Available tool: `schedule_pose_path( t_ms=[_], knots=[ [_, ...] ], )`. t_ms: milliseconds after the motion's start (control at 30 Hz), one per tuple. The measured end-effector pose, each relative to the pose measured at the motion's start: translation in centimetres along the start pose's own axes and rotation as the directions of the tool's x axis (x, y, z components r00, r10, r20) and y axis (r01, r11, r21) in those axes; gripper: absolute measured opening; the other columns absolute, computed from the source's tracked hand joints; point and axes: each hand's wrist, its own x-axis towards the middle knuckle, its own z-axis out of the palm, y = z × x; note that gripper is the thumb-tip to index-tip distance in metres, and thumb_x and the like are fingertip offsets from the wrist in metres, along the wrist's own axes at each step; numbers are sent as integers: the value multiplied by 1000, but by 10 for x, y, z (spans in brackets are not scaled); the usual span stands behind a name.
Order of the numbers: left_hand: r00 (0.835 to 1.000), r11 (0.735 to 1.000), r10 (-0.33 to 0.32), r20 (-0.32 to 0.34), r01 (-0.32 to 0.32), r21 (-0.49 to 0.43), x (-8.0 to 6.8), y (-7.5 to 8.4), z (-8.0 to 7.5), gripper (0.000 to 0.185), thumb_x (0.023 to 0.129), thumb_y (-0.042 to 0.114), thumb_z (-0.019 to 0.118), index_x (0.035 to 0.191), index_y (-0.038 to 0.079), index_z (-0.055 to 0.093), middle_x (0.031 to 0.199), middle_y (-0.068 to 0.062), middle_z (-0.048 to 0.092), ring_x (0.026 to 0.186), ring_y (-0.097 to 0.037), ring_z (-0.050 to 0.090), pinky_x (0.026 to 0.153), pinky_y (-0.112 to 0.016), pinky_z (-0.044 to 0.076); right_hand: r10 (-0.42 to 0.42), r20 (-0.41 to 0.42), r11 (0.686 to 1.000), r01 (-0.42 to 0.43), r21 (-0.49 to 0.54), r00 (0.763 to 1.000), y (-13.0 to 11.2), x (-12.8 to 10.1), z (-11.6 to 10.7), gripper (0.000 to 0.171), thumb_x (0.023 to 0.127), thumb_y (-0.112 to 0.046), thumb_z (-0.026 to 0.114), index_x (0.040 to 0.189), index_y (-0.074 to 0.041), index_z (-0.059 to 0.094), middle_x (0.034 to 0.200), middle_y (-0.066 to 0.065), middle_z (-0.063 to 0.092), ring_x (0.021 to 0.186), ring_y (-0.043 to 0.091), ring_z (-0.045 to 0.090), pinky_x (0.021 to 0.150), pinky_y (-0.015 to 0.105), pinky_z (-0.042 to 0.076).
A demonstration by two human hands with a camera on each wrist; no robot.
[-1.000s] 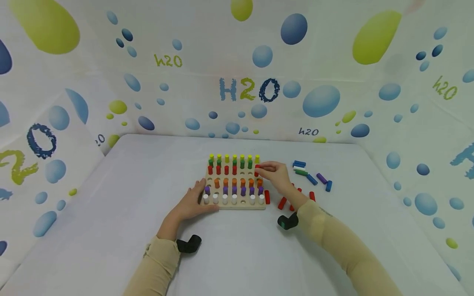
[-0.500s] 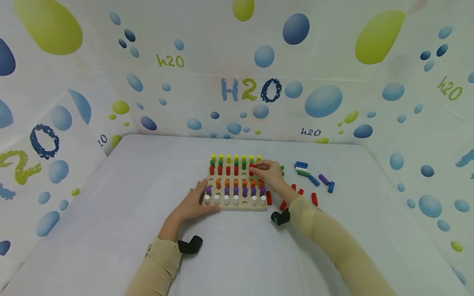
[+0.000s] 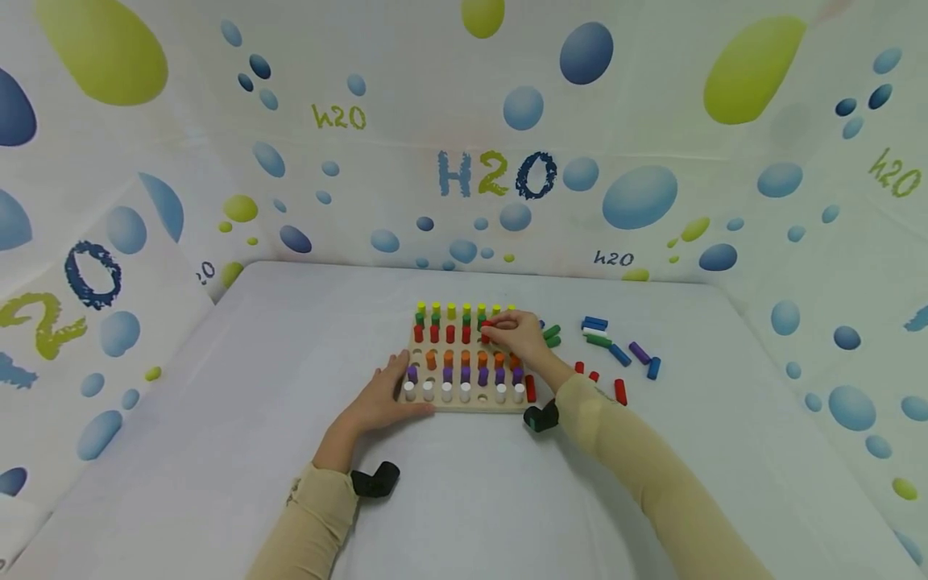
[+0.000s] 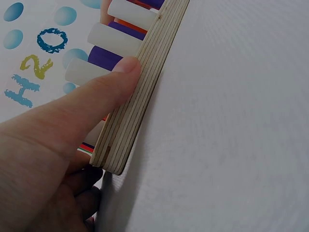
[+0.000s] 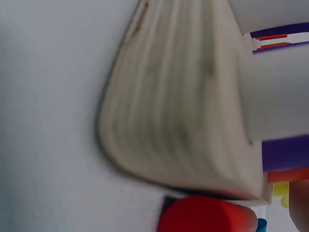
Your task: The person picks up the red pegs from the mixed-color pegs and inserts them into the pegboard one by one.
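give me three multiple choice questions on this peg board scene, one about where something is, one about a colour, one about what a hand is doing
1. Where do the loose blue pegs lie?
A. on the table right of the board
B. stacked on the board
C. left of the board

2. What colour is the row of pegs on the board's near edge?
A. yellow
B. white
C. green

3. What is the left hand doing?
A. lifting a peg off the table
B. hanging in the air
C. resting against the wooden board

Answers:
1. A: the head view shows them on the white table, beyond the right hand.
2. B: the nearest row is white, with purple behind it.
3. C: the left wrist view shows the thumb pressed on the board's edge, while the right hand pinches a red peg over the red row.
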Motion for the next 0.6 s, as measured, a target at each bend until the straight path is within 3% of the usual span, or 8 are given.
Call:
schedule_pose_path(
  t_ms=[600],
  knots=[
    [1000,999,-30,2,30,-16,-1,3,-1,110,70,51,73,147,7,10,151,-15,7,138,-33,2,110,-49,5,-15,8,997,16,-76,1000,7,5,6,25,77,-19,74,94,-3,65,97,12,68,91,23,63,75,29,53]
  ],
)
